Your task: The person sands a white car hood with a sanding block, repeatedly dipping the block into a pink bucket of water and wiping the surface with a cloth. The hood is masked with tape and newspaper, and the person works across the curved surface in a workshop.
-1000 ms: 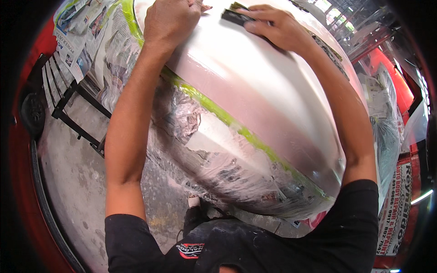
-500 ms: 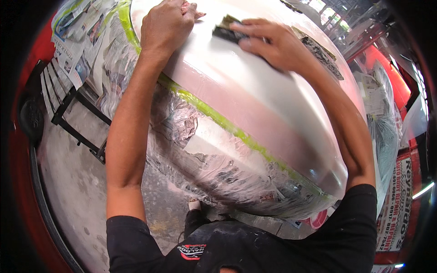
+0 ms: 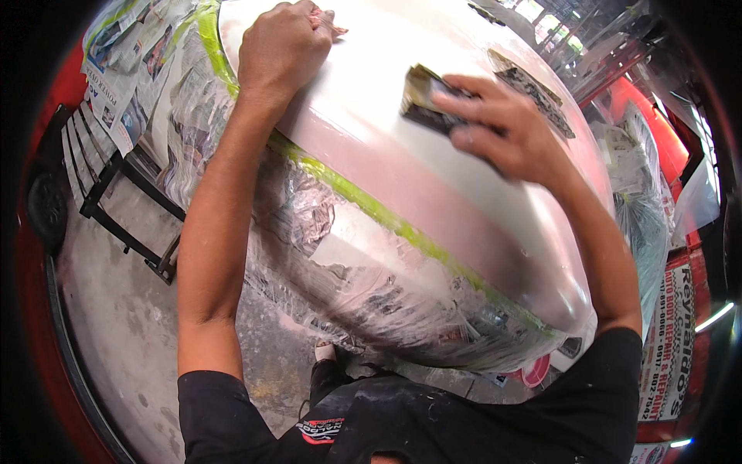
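Dark block (image 3: 427,104) is sitting over the white middle of the curved panel (image 3: 417,174), well in from its taped left edge and nearer its right edge; whether the underside is making contact cannot be told. The right hand (image 3: 510,127) is gripping this block with bent, partly blurred fingers, while the left hand (image 3: 282,48) is clasping a pink wad (image 3: 323,22) beside the far part of the taped edge. The panel is showing white that is fading to dull pink along that edge and at the near corner, where light is glinting. Green tape (image 3: 382,216) is bordering the left edge; newspaper and clear film (image 3: 363,267) are hanging below it. A speckled dark strip (image 3: 533,91) is lying along the right edge. Grey concrete floor (image 3: 116,267) is showing pale blotches; red bodywork is flanking both sides, and a printed banner (image 3: 668,344) is hanging at right. The count is standing at one block, one wad, one strip, one banner, one black stand (image 3: 127,205) and one red pail (image 3: 535,371), the pail lying past the near corner.
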Motion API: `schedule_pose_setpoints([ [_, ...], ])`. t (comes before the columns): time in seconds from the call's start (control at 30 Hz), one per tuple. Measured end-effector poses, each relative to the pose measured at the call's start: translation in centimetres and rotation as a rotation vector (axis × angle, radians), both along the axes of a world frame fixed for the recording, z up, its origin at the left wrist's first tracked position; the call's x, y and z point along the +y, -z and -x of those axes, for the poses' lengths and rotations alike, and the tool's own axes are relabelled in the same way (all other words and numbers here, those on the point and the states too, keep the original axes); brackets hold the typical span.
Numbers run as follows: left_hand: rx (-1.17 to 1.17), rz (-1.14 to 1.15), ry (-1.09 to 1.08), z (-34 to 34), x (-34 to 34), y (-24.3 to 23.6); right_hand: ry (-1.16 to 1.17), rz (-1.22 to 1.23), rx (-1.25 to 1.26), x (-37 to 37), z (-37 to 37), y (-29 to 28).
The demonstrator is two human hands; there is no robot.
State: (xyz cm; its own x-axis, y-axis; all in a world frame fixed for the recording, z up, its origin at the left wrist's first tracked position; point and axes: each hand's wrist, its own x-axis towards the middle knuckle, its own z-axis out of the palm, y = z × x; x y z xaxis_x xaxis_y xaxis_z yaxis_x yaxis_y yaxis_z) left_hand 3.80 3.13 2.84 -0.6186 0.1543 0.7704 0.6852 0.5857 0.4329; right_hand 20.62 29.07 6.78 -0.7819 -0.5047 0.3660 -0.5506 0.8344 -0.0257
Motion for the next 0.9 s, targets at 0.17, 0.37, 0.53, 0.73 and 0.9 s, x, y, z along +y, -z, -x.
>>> schedule_pose_setpoints([
  [0.17,0.149,0.019,-0.042,3.0,1.5,1.1,0.064,-0.124,0.281,2.4,10.0,0.5],
  [0.37,0.120,0.041,-0.053,2.5,0.1,1.1,0.036,0.068,0.065,1.0,2.6,1.1],
  [0.53,0.111,0.081,-0.072,1.2,0.4,0.8,0.051,-0.041,0.021,0.9,-3.4,0.8],
  [0.73,0.090,0.059,0.047,2.5,1.7,0.3,0.278,-0.099,0.192,2.5,11.2,0.1],
  [0.9,0.051,0.171,-0.030,5.6,0.5,-0.1,0.365,0.160,0.176,7.7,3.3,-0.2],
])
